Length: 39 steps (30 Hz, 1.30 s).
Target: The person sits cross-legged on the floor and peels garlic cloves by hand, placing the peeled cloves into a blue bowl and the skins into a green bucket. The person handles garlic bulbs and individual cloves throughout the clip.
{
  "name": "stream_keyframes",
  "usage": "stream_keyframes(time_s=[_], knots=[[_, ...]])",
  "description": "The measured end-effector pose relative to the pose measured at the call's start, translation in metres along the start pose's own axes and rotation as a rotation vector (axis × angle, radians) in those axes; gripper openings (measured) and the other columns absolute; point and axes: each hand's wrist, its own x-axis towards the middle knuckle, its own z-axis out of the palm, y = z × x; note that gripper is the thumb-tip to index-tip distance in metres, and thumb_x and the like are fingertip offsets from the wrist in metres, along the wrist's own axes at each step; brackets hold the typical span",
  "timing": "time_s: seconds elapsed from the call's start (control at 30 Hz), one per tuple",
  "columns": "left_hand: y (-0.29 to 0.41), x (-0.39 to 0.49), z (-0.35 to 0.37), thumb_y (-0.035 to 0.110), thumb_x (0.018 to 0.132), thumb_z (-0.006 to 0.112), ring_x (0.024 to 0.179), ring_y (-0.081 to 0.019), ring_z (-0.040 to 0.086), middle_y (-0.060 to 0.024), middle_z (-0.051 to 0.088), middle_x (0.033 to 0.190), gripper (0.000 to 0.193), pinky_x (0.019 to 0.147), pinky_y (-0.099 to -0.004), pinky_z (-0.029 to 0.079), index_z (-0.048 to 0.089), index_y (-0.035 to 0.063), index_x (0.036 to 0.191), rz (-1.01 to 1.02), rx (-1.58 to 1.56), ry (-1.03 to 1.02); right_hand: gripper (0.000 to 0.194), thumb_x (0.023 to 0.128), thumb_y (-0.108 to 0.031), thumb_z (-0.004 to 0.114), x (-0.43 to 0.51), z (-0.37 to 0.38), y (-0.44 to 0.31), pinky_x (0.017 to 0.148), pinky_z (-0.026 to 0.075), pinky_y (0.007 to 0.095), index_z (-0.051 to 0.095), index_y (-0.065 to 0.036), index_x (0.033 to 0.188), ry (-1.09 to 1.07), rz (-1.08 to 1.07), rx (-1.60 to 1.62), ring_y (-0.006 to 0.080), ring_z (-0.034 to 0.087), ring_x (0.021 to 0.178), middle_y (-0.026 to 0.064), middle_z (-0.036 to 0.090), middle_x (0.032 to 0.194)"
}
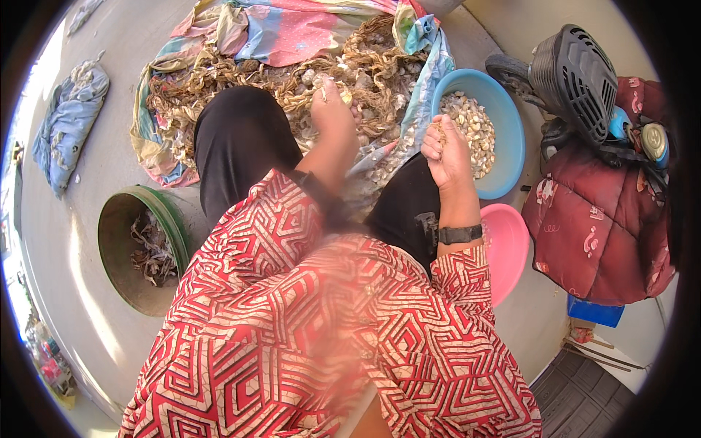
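A patterned cloth (301, 33) is spread before me, heaped with dried garlic stalks (181, 90), bulbs and loose papery skins. My left hand (333, 109) is over the heap, its fingers closed around a small pale piece that looks like garlic (346, 97). By the near-left rim of a blue basin (512, 142), my right hand (450, 147) is raised with its fingers curled in. Brownish dry bits (438, 128) show between those fingers. Inside the basin lies a pile of separated garlic cloves (468, 126).
A green-rimmed bucket (170, 235) holding dry stalks lies tipped at my left. Near my right elbow is a pink basin (506, 252). A scooter or similar vehicle with a maroon quilted cover (591, 230) stands at the right. A blue cloth bundle (76, 120) lies far left.
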Motion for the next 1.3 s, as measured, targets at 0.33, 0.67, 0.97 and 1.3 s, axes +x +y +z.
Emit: stream_keyframes(time_s=[0.33, 0.67, 0.97, 1.3], knots=[[-0.053, 0.019, -0.011, 0.003, 0.085, 0.059, 0.074, -0.0202, 0.062, -0.0108, 0.064, 0.093, 0.035, 0.062, -0.0348, 0.050, 0.056, 0.0039, 0.120, -0.001, 0.421, -0.079, 0.026, 0.103, -0.021, 0.048, 0.010, 0.083, -0.005, 0.084, 0.054, 0.0379, 0.050, 0.001, 0.117, 0.124, -0.198, 0.018, 0.0246, 0.059, 0.094, 0.0150, 0.059, 0.102], [-0.044, 0.007, -0.010, 0.005, 0.079, 0.067, 0.093, -0.0197, 0.065, -0.0140, 0.067, 0.103, 0.040, 0.078, -0.0336, 0.052, 0.060, 0.0041, 0.119, 0.095, 0.552, -0.176, 0.040, 0.100, -0.017, 0.055, -0.066, 0.220, 0.030, 0.103, 0.045, 0.0358, 0.049, 0.006, 0.132, -0.749, -0.311, -0.455, 0.0234, 0.059, 0.117, 0.0176, 0.060, 0.127], [-0.046, 0.003, -0.003, 0.004, 0.078, 0.071, 0.081, -0.0163, 0.065, -0.0112, 0.070, 0.090, 0.035, 0.072, -0.0318, 0.053, 0.067, 0.0015, 0.113, 0.311, 0.557, -0.349, 0.031, 0.095, -0.018, 0.065, 0.016, 0.088, 0.006, 0.081, 0.050, 0.0266, 0.061, -0.001, 0.120, 0.049, -0.268, -1.015, 0.0140, 0.062, 0.096, 0.0090, 0.066, 0.109], [-0.023, -0.014, 0.000, 0.003, 0.086, 0.067, 0.067, -0.0104, 0.064, -0.0072, 0.067, 0.085, 0.037, 0.058, -0.0239, 0.053, 0.060, -0.0052, 0.121, 0.125, 0.564, -0.704, 0.020, 0.095, -0.020, 0.064, 0.021, 0.036, 0.026, 0.043, 0.041, 0.0229, 0.067, -0.001, 0.103, -0.019, -0.191, -0.689, 0.0071, 0.053, 0.052, 0.0017, 0.063, 0.072]])
